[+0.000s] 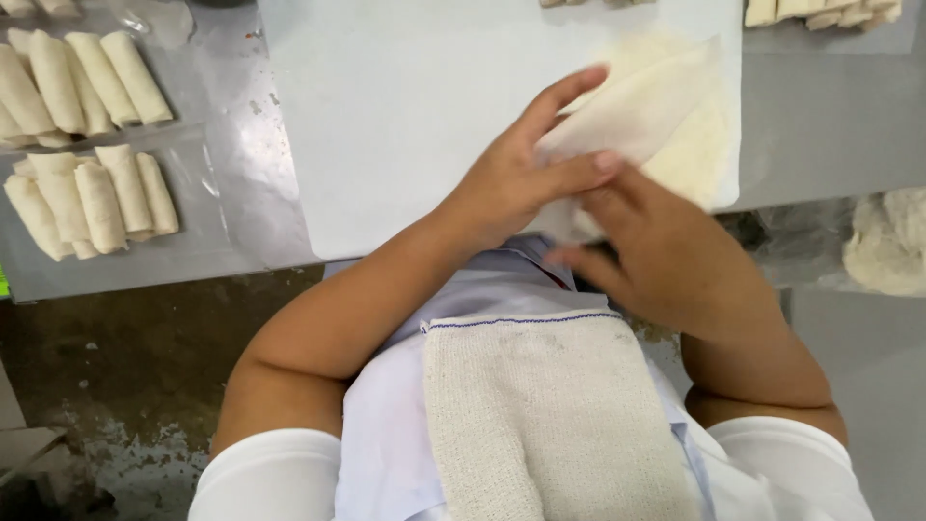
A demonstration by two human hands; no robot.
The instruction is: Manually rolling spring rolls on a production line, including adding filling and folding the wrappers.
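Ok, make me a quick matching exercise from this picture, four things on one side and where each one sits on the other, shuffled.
Things:
1. finished rolls
2. thin wrapper sheet
3. woven cloth
4. lump of dough

Places:
A. on the person's lap
B. under the left hand and right hand, on the white board
C. far right edge
D. in rows at the left, on the metal table

Pairs: 1-D, 2-B, 3-A, 4-C

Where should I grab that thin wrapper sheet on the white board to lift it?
Probably by the free corner of the wrapper sheet at the upper right, coming from the far right side. It lies flat and limp, and the left hand and right hand cover its near end.
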